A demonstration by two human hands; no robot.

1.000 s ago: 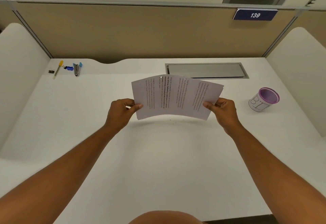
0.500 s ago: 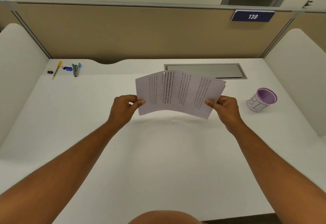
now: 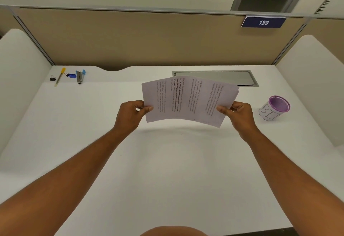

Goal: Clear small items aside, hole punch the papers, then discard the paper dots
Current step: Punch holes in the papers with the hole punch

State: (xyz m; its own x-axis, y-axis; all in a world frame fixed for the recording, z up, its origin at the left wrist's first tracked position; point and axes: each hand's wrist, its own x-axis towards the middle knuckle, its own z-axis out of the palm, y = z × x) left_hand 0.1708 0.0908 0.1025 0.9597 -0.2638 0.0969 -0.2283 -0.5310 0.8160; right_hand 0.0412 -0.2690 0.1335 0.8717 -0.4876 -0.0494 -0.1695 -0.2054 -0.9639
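A small stack of printed white papers point(image 3: 188, 100) hangs above the middle of the white desk, bowed slightly upward. My left hand point(image 3: 130, 116) pinches its left edge between thumb and fingers. My right hand point(image 3: 237, 114) pinches the right edge the same way. Tiny paper dots point(image 3: 183, 130) lie scattered on the desk under the sheets. A purple-rimmed cup point(image 3: 273, 108) with handwritten letters stands to the right of my right hand.
At the back left corner lie a black binder clip point(image 3: 52, 78), a yellow-capped pen point(image 3: 60, 76), a small blue item point(image 3: 71, 75) and a staple remover point(image 3: 80, 76). A grey metal cable hatch point(image 3: 223, 77) is set in the desk behind the papers. Partition walls enclose three sides.
The papers have tilted so the far edge with the punched holes is no longer visible; both hands keep their hold and have shifted very little.
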